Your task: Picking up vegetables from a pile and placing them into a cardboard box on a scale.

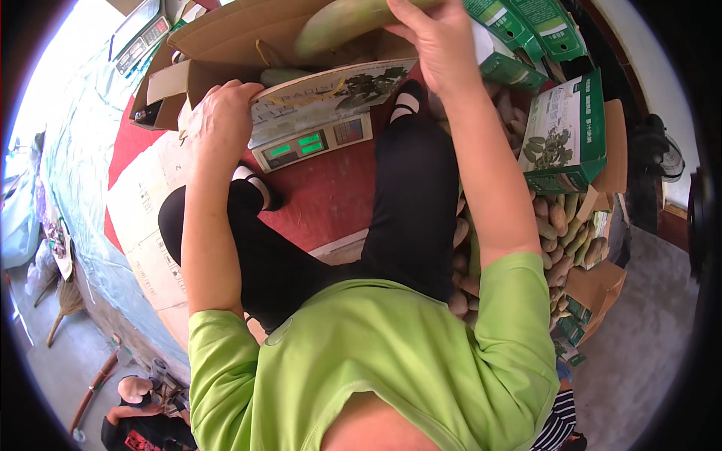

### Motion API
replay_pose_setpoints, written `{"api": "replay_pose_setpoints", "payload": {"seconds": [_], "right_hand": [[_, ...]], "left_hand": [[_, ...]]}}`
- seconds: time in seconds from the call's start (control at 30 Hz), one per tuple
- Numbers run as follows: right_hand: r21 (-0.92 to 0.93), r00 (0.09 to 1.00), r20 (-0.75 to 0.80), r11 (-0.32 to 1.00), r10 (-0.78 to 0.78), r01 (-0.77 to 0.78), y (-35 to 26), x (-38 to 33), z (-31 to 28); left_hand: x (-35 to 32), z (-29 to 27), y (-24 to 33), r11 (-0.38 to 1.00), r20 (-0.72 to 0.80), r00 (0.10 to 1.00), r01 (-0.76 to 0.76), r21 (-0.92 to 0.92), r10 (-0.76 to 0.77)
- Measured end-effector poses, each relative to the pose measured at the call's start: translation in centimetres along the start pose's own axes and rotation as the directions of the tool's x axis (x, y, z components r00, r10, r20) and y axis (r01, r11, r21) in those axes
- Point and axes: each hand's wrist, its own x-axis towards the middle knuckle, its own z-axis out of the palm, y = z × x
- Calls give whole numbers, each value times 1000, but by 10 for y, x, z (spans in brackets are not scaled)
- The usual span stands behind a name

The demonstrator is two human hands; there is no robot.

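Head view: the person's right hand (442, 45) is closed around the right end of a long green vegetable (338, 28), slightly blurred, which is over the opening of a brown cardboard carton (248, 34), toward its far edge. Whether it touches the carton, I cannot tell. The left hand (222, 120) grips the near wall by the carton's near left corner, fingers over the top edge. Another green vegetable (280, 76) lies inside, just behind that wall. Under the near edge shows a scale (312, 143) with lit green displays, on a red surface (320, 203). A heap of brown and green produce (556, 225) lies to the person's right, beside a green-and-white carton (560, 131).
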Motion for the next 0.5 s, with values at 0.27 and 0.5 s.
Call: {"api": "replay_pose_setpoints", "payload": {"seconds": [0.27, 0.5], "right_hand": [[-347, 993, -33, 933, -117, 98, 1, -18, -80], [-624, 928, -359, 715, 94, -314, 86, -119, -255]], "left_hand": [[3, 2, -4, 998, 25, 1000, 5, 66, -6], [3, 0, 0, 999, 28, 999, -19, 38, 18]]}}
